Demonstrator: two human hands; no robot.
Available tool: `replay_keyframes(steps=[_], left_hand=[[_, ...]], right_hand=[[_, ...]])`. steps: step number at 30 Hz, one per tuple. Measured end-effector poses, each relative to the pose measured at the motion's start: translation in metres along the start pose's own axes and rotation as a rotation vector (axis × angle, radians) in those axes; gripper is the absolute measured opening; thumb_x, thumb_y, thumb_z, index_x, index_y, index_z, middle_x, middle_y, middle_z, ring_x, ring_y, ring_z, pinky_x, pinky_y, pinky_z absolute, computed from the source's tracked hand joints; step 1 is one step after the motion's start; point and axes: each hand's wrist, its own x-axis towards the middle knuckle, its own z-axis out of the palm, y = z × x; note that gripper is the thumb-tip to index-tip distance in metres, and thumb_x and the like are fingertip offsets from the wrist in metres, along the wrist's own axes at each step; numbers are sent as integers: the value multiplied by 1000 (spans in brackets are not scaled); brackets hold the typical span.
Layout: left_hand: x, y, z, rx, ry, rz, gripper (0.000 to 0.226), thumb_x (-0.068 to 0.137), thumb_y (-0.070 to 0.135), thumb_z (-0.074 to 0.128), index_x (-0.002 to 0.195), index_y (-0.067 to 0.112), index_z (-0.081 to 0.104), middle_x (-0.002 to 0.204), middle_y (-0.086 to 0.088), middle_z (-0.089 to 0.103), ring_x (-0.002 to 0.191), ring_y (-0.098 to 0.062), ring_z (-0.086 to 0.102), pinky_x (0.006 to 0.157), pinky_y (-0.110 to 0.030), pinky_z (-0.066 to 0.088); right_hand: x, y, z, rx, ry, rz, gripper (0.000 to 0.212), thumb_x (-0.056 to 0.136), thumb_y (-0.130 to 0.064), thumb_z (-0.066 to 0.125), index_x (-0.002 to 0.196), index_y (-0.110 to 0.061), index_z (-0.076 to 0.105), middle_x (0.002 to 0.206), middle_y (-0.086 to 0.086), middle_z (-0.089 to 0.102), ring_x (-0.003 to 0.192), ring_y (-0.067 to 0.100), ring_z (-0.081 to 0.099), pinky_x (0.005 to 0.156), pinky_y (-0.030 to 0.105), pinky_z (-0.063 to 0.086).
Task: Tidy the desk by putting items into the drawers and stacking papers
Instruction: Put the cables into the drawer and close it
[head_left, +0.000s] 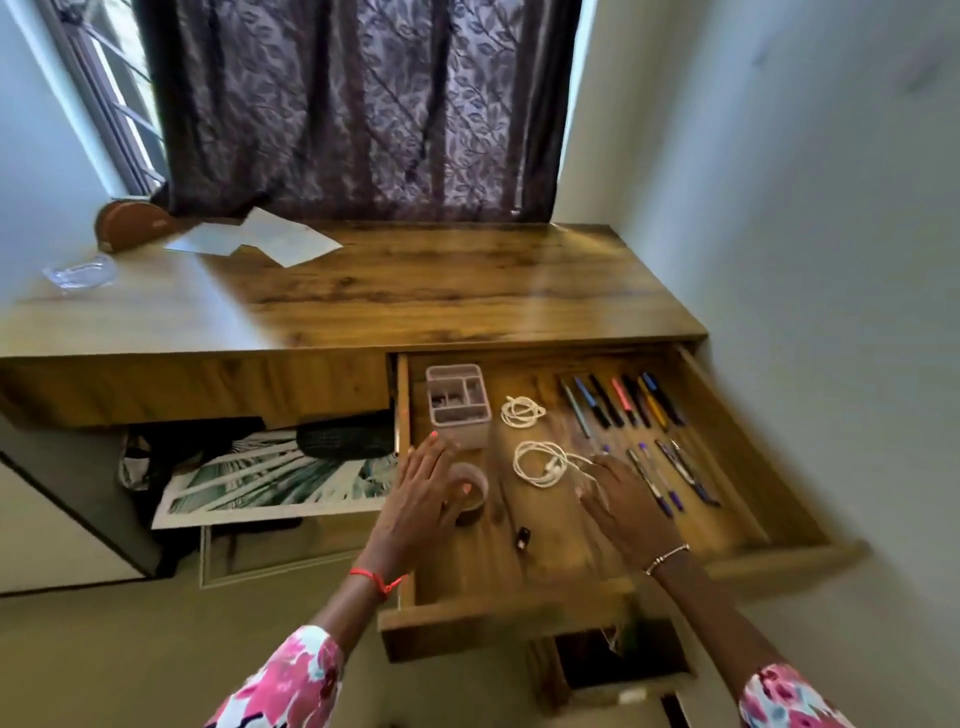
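Observation:
The right-hand drawer (737, 447) of the wooden desk (415, 291) is pulled out. Inside lie a grey divided organiser (457, 400), two coiled white cables (522, 411) (540, 462), rows of pens (623, 400) and a small black item (522, 538). My left hand (423, 493) rests with spread fingers on a roll of clear tape (470, 491) at the drawer's left. My right hand (623, 499) lies flat, its fingertips touching the end of the nearer cable. Loose papers (260, 239) sit at the desk's back left.
A brown pouch (130, 226) and a clear plastic dish (80, 273) stand on the desk's far left. Under the desk are framed pictures (270, 478) and a dark bag. A curtain hangs behind; a wall is close on the right.

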Motion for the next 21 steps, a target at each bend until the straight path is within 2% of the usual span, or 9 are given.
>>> replay_keyframes(steps=[2,5,8,11,12,14,16,18,21], left_hand=[[-14,19,14,29,-52,23,60,86,43,33,132,5,45,138,-17,46,134,-32,36,112,-50,25],[-35,37,34,109,-112,87,55,88,40,37,133,8,39,136,-15,49,132,-23,31,114,-37,7],[-49,49,49,139,-199,94,56,96,48,21,134,10,36,136,-13,49,134,-22,32,112,-35,8],[-60,60,58,139,-280,61,63,96,53,12,139,11,32,144,-9,38,135,-23,31,113,-28,2],[-63,61,61,130,-278,55,65,95,55,10,142,12,26,148,-7,29,138,-19,24,113,-25,-2],[-69,58,72,125,-260,62,72,91,63,4,145,16,12,152,-2,10,142,-9,-1,113,-21,-11],[-72,55,77,187,-279,93,68,94,59,9,145,16,15,151,-3,14,142,-8,-11,114,-25,-10],[-71,55,79,281,-321,122,59,98,50,14,143,13,23,148,-5,26,143,-11,-8,114,-32,-3],[-67,51,81,354,-287,168,55,99,46,13,143,14,24,147,-4,29,143,-14,-6,113,-36,1]], right_hand=[[-22,12,-2,-2,-30,20,68,81,-52,23,122,-7,54,128,12,53,124,28,46,103,40,35],[-46,30,4,-118,-90,28,82,80,-59,7,137,-10,39,141,10,43,135,24,34,110,36,26],[-60,45,10,-178,-182,118,96,74,-71,-15,145,-17,23,152,6,25,143,21,16,113,40,14],[-76,58,24,-227,-199,200,68,92,-58,-3,134,-20,36,133,9,54,129,25,27,103,51,30],[-80,63,30,-186,-188,223,60,95,-54,2,131,-23,38,130,9,57,126,24,28,98,54,37],[-85,70,36,-164,-202,245,59,94,-56,2,134,-26,34,137,7,49,129,22,24,93,56,39],[-84,76,39,-137,-149,205,79,80,-71,-12,143,-32,14,152,2,25,140,17,6,108,55,22],[-82,82,41,-82,-180,204,94,60,-80,-26,140,-34,-6,157,-3,5,142,15,-10,114,50,0],[-76,83,41,-62,-175,202,106,54,-81,-29,142,-30,-3,157,-5,1,143,16,-11,114,45,-6]])
